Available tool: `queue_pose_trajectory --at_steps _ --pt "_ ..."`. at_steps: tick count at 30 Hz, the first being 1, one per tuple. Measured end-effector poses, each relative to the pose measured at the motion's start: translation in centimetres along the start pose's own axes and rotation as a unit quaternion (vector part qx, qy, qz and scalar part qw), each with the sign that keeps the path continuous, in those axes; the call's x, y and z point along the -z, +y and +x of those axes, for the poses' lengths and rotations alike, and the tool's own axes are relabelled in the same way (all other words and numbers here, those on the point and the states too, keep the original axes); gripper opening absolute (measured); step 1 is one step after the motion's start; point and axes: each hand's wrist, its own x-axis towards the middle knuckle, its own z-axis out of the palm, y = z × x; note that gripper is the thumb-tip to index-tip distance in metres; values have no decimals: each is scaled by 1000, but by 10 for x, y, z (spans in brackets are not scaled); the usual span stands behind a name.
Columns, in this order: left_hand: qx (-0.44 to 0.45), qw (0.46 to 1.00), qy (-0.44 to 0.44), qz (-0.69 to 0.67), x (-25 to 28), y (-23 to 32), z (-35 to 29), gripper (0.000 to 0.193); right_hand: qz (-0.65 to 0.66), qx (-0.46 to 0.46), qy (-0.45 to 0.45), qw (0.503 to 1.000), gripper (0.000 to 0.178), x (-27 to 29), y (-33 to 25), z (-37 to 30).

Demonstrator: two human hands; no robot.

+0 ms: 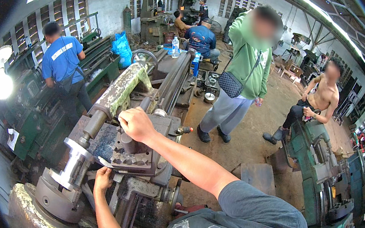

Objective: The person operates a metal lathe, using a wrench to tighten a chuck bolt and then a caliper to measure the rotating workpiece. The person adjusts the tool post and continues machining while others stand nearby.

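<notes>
From where I stand, the work at the near left looks well set up: the bright metal workpiece (75, 168) sits between the heavy chuck (57, 196) at its near end and the paint-worn tailstock (117, 89) reaching in from the far side. Its shiny, stepped faces make me think a fair amount of cutting is done, though how much is left I can't judge from here, and no finished part beside it gives a measure. The chuck's edges look crisp, so I'd take it to be at rest. The right hand (136, 124) is closed in a fist on top of the tool post (134, 158); whatever it grips is hidden beneath. The left hand (103, 179) is lower and nearer, fingers curled beside a pale, narrow piece (105, 162) at the post's left corner; whether they pinch it or merely touch it, I can't make out. As for writing, a blue T-shirt (61, 55) at far left carries bold white capitals across the back, a green hoodie (253, 64) has white print partly covered by a strap, and the dark shirt (264, 210) nearest me shows a white line drawing. The water bottle's (175, 48) label is too small to read.
</notes>
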Motion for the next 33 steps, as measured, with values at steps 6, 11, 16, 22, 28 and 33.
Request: queue_pose_trajectory --at_steps 6,11,16,22,28,33 --pt "-2 997 -27 67 12 6 8 19 14 12 11 1000 11 -1 2 0" --pt "-2 998 -5 60 8 4 2 21 12 10 6 1000 10 -2 3 -1" --pt "-10 997 9 77 6 6 -1 22 12 9 2 1000 10 -1 3 -1" --pt "-9 998 56 -14 -9 -6 -6 22 10 15 6 1000 10 -1 3 0" --pt "-43 932 253 -255 -73 -33 -1 29 13 13 7 1000 11 -1 3 -1" --pt "-43 916 309 -252 -89 -32 2 30 16 4 0 1000 10 1 2 0"
